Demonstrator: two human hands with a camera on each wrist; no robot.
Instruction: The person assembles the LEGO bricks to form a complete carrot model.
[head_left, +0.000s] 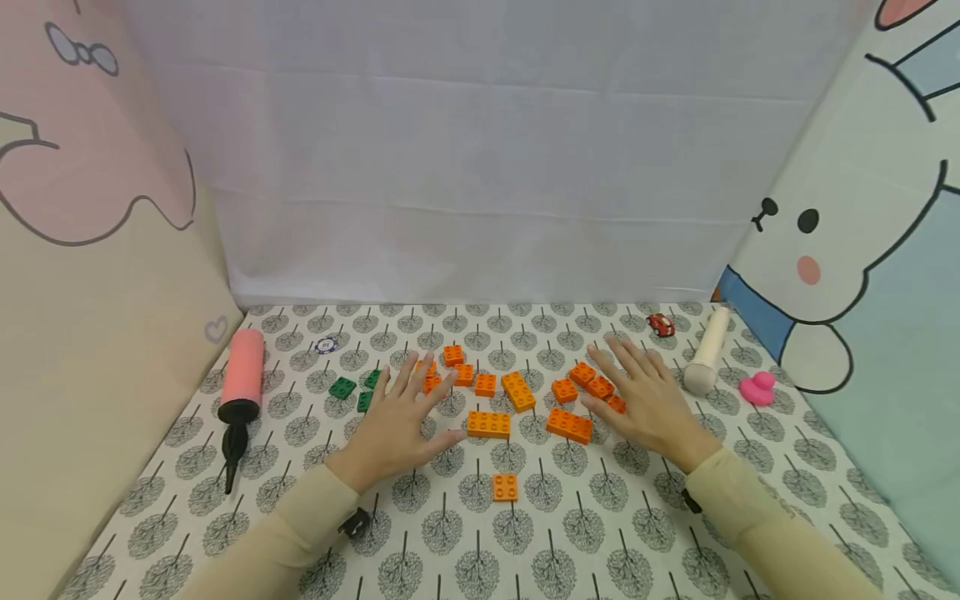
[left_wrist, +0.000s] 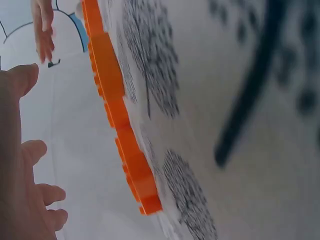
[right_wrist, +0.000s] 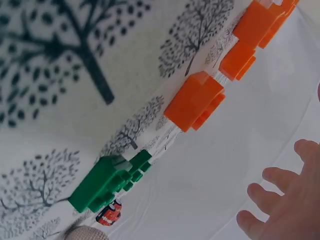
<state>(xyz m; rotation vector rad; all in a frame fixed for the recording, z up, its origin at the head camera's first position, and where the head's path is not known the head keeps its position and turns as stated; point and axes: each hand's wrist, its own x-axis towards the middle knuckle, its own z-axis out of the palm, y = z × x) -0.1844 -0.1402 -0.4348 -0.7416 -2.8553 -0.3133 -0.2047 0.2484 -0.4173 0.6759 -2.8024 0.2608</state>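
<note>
while left hand (head_left: 397,425) and right hand (head_left: 648,404) hover spread and empty, reaching for bricks (head_left: 489,425) seems in hand, a pinch needed next.

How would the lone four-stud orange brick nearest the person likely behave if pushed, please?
The orange brick would probably slide rather than roll, given its square outline. Its crisp edges suggest stiff plastic, and its raised studs may aid grip.

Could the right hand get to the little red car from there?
Probably yes: the right hand seems to hold nothing, the car lies a little beyond its fingers, and only patterned cloth shows between them.
</note>
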